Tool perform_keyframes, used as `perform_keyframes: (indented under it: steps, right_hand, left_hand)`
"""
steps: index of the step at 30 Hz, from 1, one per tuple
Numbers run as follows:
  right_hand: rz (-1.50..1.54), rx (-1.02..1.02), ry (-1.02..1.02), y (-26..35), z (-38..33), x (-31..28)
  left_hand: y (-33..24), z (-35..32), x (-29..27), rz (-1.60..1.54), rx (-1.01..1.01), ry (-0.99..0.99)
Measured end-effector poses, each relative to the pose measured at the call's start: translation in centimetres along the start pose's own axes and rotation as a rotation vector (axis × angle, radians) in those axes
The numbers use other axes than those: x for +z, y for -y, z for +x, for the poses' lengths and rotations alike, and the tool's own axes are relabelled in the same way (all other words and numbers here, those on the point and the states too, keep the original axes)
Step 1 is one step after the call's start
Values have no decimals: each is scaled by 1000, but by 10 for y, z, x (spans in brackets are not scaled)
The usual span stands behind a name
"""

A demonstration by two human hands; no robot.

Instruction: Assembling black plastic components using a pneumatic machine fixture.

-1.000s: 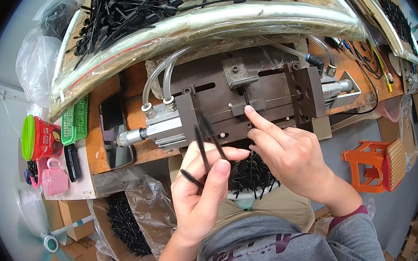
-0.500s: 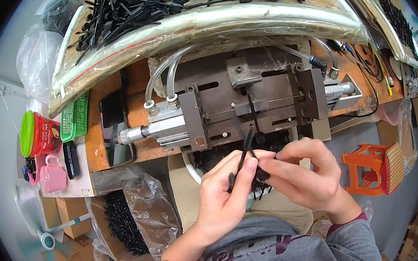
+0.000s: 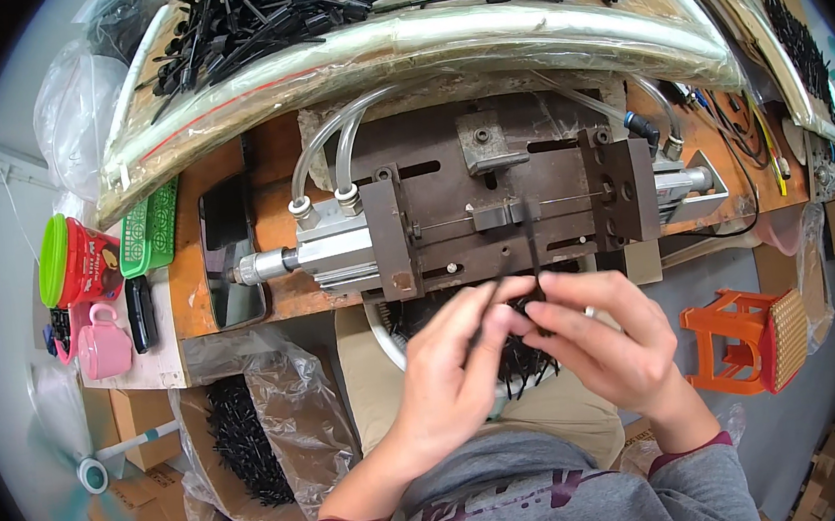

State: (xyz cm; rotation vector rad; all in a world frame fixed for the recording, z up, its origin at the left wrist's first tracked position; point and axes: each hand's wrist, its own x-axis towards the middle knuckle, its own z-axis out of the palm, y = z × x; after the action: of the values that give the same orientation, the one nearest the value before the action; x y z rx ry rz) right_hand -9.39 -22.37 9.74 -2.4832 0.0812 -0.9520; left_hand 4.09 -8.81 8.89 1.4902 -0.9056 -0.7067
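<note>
Both of my hands meet in front of a metal clamping fixture (image 3: 456, 247). My left hand (image 3: 448, 363) is closed, with a thin black plastic stick (image 3: 489, 306) slanting up between thumb and fingers, blurred by motion. Pinched in my right hand (image 3: 605, 333) is another black plastic stick (image 3: 534, 249), pointing up toward the small grey block (image 3: 502, 214) at the fixture's middle. The lower ends of both sticks are hidden by my fingers. Below my hands, a white-rimmed basket (image 3: 386, 336) on my lap holds more black pieces.
Air cylinders (image 3: 336, 253) with clear hoses flank the fixture. Above it, a plastic-wrapped tray edge (image 3: 416, 40) borders a heap of black parts (image 3: 313, 9). A phone (image 3: 228, 249), green basket (image 3: 150, 226) and pink cup (image 3: 104, 343) sit left. An orange stool (image 3: 732, 341) stands right.
My hands have drawn slightly apart at the fingertips. The black stick in my right hand now stands separate from the left one, where before they crossed. Both sticks have shifted.
</note>
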Motion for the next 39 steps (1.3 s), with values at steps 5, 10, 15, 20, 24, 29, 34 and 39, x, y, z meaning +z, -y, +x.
perform_keyframes:
  steps: [5,10,15,20,24,29,34,39]
  right_hand:
    - [-137,119,96,-5,9,15]
    - [-312,120,165,-4,18,18]
    - [-284,129,157,-1,22,13]
    - [45,-62,-30,19,20,-4]
    - [-85,-237,145,25,18,-8]
    - [155,9,-23,18,12,-8]
    - [-110,147,195,-1,10,4]
    - [-319,75,206,-4,21,12]
  left_hand:
    - [-13,-5,-10,-228,-91,-40]
    - [-17,-3,-13,-544,-94,46]
    - [-27,2,-12,-816,-171,-23]
    - [-26,3,-12,-804,-268,-6]
    - [-33,0,-3,-606,-358,179]
    - [-24,-2,-4,-521,-272,160]
    - [-27,-8,-10,-533,-216,167]
    - [-36,-7,-18,-360,-2,85]
